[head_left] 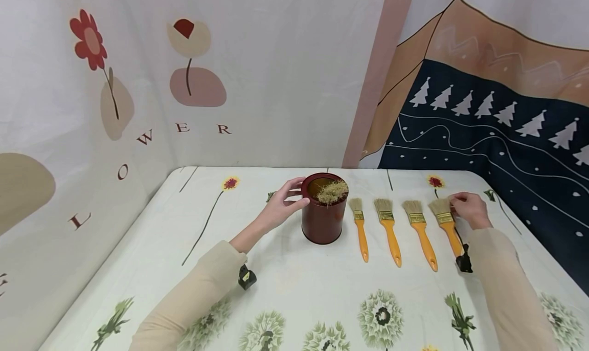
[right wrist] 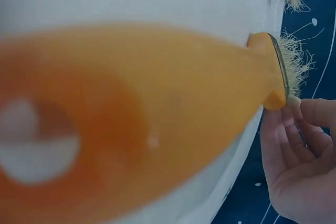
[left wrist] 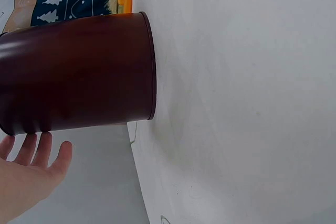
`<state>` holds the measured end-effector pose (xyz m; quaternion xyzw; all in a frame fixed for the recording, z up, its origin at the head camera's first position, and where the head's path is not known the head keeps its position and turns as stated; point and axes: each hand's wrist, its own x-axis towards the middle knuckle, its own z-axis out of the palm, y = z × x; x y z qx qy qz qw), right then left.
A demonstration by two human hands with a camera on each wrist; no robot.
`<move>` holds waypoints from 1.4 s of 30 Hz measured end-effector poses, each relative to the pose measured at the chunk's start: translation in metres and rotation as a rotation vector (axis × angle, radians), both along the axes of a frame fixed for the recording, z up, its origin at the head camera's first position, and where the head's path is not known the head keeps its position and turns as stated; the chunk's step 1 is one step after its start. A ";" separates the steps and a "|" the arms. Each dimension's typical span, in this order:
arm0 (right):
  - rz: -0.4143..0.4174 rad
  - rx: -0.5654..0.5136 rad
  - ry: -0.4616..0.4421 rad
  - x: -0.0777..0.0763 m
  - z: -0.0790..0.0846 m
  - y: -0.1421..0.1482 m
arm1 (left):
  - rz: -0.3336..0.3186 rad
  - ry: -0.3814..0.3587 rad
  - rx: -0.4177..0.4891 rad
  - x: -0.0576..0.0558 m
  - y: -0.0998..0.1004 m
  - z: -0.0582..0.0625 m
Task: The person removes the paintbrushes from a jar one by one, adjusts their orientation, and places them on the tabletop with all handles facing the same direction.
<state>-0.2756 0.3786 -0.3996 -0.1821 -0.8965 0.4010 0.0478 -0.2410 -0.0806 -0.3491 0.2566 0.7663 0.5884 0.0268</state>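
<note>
A dark red can [head_left: 322, 223] stands upright on the table, with a tan, bristly clump [head_left: 333, 192] at its opening. My left hand [head_left: 281, 207] is at the can's left side, fingers spread and relaxed. In the left wrist view, its fingertips [left wrist: 45, 139] touch the can wall [left wrist: 79, 72]. Several paintbrushes with orange handles lie in a row right of the can. At the rightmost paintbrush [head_left: 444, 215], my right hand [head_left: 471, 209] pinches the edge near the bristles. The right wrist view shows the thumb and fingers there, and the orange handle [right wrist: 173, 114] fills much of it.
Left of the held one lie three more paintbrushes: a narrow one [head_left: 360, 233], a wider one [head_left: 388, 233] and another [head_left: 421, 233]. A printed white cloth [head_left: 294, 289] covers the table. Patterned fabric [head_left: 285, 74] hangs behind and along the sides.
</note>
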 end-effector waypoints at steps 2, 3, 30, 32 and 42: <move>0.014 0.003 -0.006 -0.001 0.000 0.003 | 0.001 0.000 0.006 -0.005 -0.001 -0.006; 0.024 0.020 -0.003 -0.002 -0.002 0.006 | 0.001 0.000 0.010 -0.008 -0.001 -0.009; 0.241 0.149 0.206 -0.050 -0.048 -0.003 | -0.005 -0.012 0.000 0.005 0.001 0.007; 0.267 0.132 0.223 -0.052 -0.049 -0.010 | -0.003 -0.013 -0.003 0.006 0.001 0.008; 0.428 0.067 0.305 -0.055 -0.046 -0.043 | -0.003 -0.009 0.001 0.006 0.001 0.008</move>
